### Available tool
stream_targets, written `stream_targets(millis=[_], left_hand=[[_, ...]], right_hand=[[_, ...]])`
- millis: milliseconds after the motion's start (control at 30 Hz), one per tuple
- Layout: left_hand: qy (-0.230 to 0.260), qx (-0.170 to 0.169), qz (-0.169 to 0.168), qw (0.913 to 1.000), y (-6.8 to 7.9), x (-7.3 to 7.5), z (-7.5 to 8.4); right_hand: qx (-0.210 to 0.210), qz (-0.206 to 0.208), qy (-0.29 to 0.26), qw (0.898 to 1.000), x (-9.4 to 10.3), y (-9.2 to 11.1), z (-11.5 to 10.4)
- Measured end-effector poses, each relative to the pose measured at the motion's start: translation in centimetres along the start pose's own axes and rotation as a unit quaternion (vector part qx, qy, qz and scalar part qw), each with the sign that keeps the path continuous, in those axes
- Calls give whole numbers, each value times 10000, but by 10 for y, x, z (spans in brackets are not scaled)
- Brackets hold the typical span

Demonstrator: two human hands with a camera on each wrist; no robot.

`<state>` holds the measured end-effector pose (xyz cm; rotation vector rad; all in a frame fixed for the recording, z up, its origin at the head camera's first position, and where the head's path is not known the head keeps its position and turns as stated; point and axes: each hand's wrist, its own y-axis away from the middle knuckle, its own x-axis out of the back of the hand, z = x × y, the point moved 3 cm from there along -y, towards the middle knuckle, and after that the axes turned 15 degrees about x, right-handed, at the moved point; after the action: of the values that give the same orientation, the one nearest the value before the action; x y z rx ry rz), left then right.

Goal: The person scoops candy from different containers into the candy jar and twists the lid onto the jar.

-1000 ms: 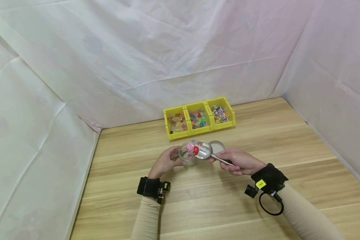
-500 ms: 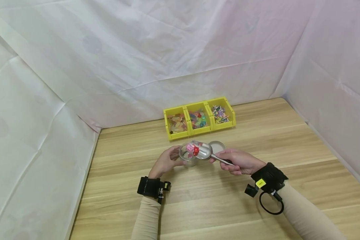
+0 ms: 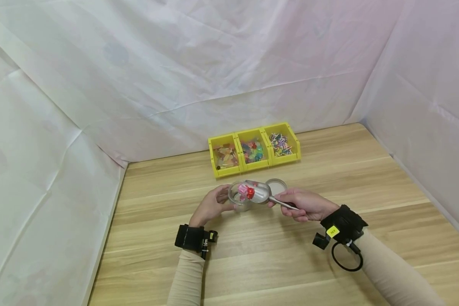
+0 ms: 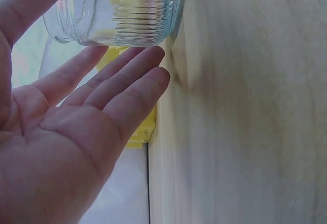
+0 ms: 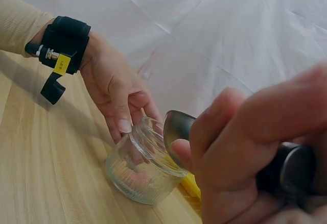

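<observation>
A ribbed glass jar (image 3: 244, 207) stands upright on the wooden table with a pink piece inside its bottom. My left hand (image 3: 210, 206) holds it from the left, thumb near the rim and fingertips against the glass side (image 4: 143, 30). My right hand (image 3: 306, 205) grips the handle of a metal scoop (image 3: 262, 193), whose mouth overhangs the jar's opening. Near the scoop's lip lie a pink candy (image 3: 242, 189) and a red candy (image 3: 250, 193). In the right wrist view the scoop (image 5: 177, 132) is at the rim, partly covered by my fingers.
Behind the jar is a yellow three-compartment bin (image 3: 254, 165), holding several small candies and striped sticks. A round lid-like disc (image 3: 277, 186) lies just beyond the scoop. White cloth walls (image 3: 229, 63) enclose the table (image 3: 157, 255) at the back and sides.
The scoop, its candies and both hands stay almost where they were. Only a slight shift of the head view shows.
</observation>
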<state>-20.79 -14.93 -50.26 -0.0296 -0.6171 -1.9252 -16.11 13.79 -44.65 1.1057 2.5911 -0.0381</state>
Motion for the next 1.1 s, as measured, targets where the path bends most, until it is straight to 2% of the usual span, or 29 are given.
stream_targets(millis=[767, 1100], left_hand=[[113, -41, 11, 9999, 0, -1, -1], [-79, 40, 83, 9999, 0, 0, -3]], right_hand=[[-78, 31, 151, 9999, -3, 0, -3], [-43, 46, 257, 9996, -4, 1, -4]])
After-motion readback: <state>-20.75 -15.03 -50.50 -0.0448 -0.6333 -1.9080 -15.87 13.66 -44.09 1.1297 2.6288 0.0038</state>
